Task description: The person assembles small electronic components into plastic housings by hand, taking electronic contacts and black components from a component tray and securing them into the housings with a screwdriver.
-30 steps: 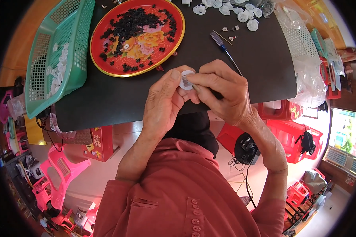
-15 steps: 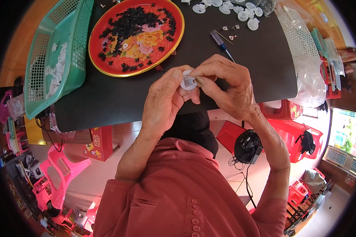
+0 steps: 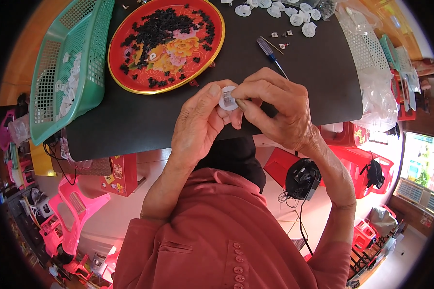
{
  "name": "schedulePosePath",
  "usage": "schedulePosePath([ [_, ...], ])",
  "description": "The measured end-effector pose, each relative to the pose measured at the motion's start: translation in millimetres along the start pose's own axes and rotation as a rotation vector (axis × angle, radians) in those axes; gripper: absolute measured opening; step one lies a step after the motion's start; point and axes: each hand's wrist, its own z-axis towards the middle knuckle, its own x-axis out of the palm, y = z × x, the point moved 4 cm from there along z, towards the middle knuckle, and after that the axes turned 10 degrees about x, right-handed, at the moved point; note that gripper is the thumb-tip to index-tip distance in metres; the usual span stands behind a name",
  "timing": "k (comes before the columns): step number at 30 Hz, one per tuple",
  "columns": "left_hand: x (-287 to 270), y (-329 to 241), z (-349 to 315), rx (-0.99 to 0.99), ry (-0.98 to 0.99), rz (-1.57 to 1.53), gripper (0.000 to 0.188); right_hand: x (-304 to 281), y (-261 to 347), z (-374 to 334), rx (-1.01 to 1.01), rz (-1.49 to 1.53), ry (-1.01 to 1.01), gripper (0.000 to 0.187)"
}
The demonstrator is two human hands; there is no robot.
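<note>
A small round white plastic disc (image 3: 226, 102) is pinched between the thumb and fingers of my left hand (image 3: 195, 118), just over the near edge of the dark table. Its upward face carries a greyish raised pattern too small to make out. My right hand (image 3: 284, 111) is closed, thumb and index finger pressed together at the disc's right rim. Whatever lies between those fingertips is hidden. Beyond the right hand, a screwdriver (image 3: 266, 48) with a translucent handle rests on the table, its shaft running toward my knuckles.
Small black parts (image 3: 156, 31) cover much of a round red floral tray (image 3: 123, 79). A green plastic basket (image 3: 92, 91) with white pieces stands at the left. More white discs (image 3: 296, 19) lie at the far right, near a thin stick (image 3: 273, 45), tiny metal parts (image 3: 288, 33) and clear plastic bags (image 3: 373, 103).
My right hand has shifted slightly right, its fingertips now nearer the disc's rim. The dark spot seen beside the right thumb no longer shows. My left hand keeps its hold almost unmoved.
</note>
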Motion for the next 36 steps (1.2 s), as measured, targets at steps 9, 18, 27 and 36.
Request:
schedulePosePath([
  [9, -5, 2, 2, -0.030, -0.003, -0.048, 0.036, -24, -25, -2, 0.076, -0.173, -0.257, 0.015],
  [18, -5, 2, 2, -0.029, -0.002, -0.059, 0.036, -46, -39, 9, 0.221, -0.801, -0.101, 0.021],
  [27, -6, 2, 4, -0.047, -0.024, -0.095, 0.034, -45, -55, 23, 0.353, -0.940, 0.026, 0.022],
  [36, -9, 2, 3, -0.103, -0.018, -0.277, 0.036, -50, -40, 21, 0.568, -0.032, -0.010, 0.017],
])
